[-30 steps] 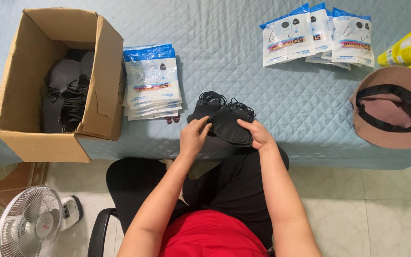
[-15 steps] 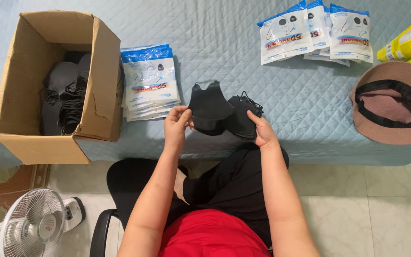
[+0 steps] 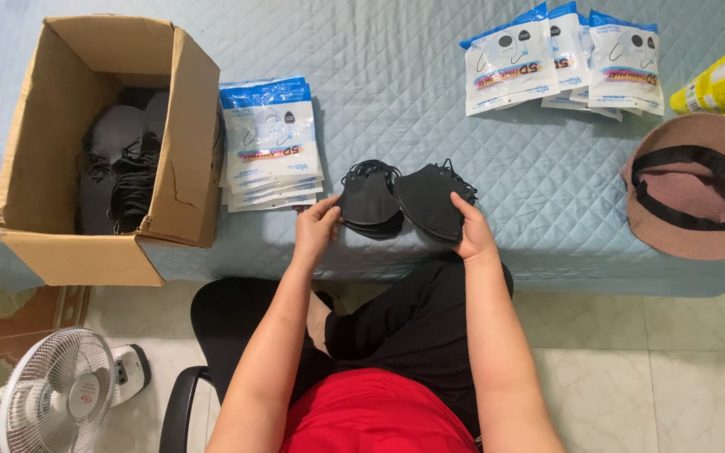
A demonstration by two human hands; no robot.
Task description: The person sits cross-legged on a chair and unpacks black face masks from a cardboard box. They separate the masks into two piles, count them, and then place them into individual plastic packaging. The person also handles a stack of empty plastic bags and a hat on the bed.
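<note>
Two small stacks of black face masks sit over the near edge of a quilted blue table [image 3: 429,92]. My left hand [image 3: 319,226] grips the left stack [image 3: 367,201]. The right stack [image 3: 428,200] is held by my right hand [image 3: 470,231], thumb on top. The two stacks lie side by side, fanned apart, ear loops sticking out at their far ends. Just left of my left hand lies a pile of flat blue-and-white mask packets [image 3: 272,143].
An open cardboard box [image 3: 182,168] with more black masks inside stands at the left table edge. Another group of packets [image 3: 563,59] lies far right, beside a yellow bag [image 3: 719,84] and a brown hat [image 3: 698,197]. A white fan [image 3: 60,394] stands on the floor.
The masks were one bundle held in both hands a second ago. Now they are split into two stacks, one in each hand, spread apart.
</note>
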